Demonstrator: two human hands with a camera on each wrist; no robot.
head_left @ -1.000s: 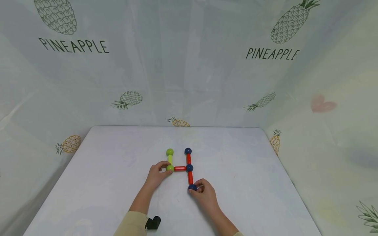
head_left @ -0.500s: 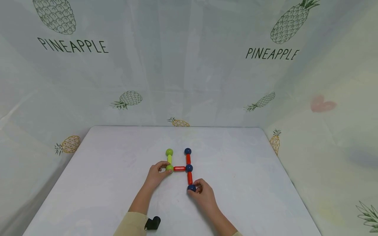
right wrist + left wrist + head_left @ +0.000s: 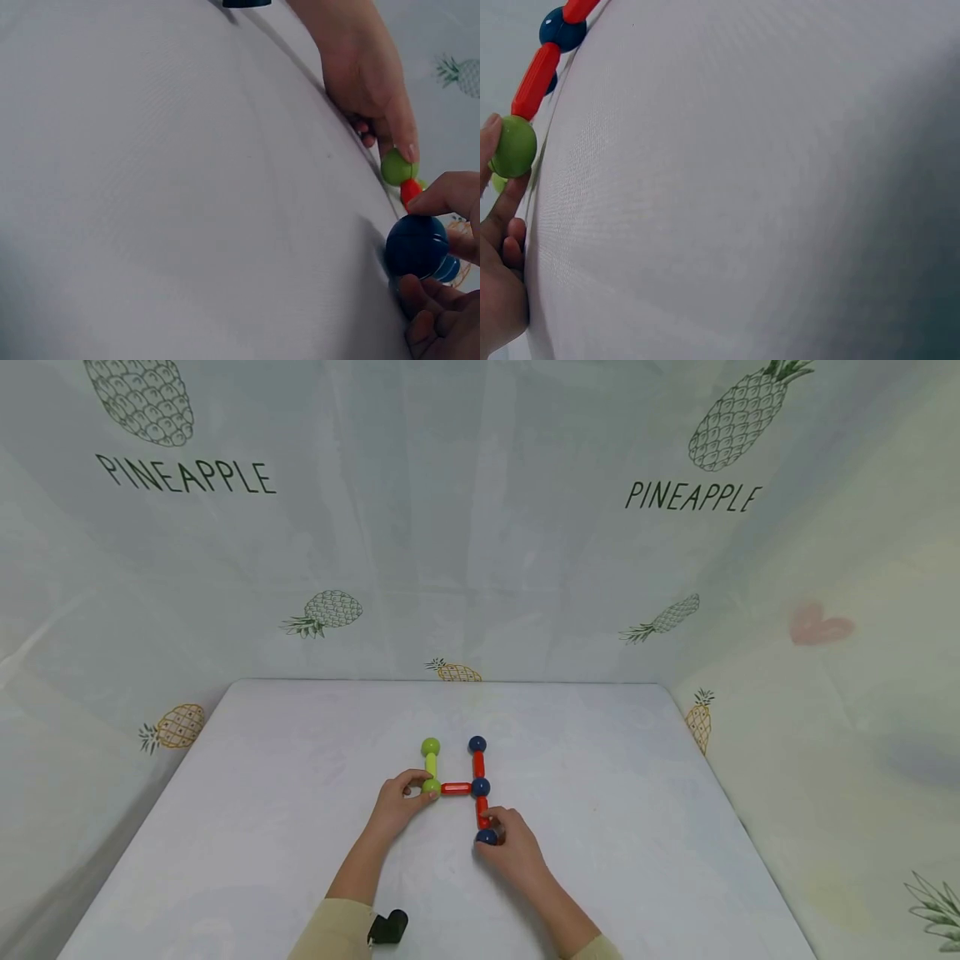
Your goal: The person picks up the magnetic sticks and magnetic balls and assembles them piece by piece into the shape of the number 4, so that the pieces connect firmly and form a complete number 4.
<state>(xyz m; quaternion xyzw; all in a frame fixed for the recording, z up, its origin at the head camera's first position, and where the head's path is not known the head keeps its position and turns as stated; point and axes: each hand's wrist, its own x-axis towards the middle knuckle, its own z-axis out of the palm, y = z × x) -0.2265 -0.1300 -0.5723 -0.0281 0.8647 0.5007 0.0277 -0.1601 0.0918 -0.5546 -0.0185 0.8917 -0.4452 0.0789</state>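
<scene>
Magnetic rods and balls form a joined figure on the white table. My left hand (image 3: 396, 806) pinches the lower green ball (image 3: 431, 787). From that ball a light green rod (image 3: 431, 766) runs up to another green ball (image 3: 430, 747), and a red rod (image 3: 456, 789) runs right to the middle blue ball (image 3: 481, 787). Red rods extend from there to the far blue ball (image 3: 477, 744) and the near blue ball (image 3: 416, 246). Thumb and fingers of my right hand (image 3: 516, 852) hold the near ball, one fingertip reaching the lower red rod (image 3: 482, 808).
The white tabletop (image 3: 637, 827) spreads around the figure. A black device (image 3: 388, 927) sits by the left sleeve (image 3: 335, 929). A pineapple-print cloth (image 3: 480, 527) hangs behind the table and at its sides.
An index finger of my right hand has shifted up from the near blue ball toward the red rod above it. The left hand and the figure stay almost in place.
</scene>
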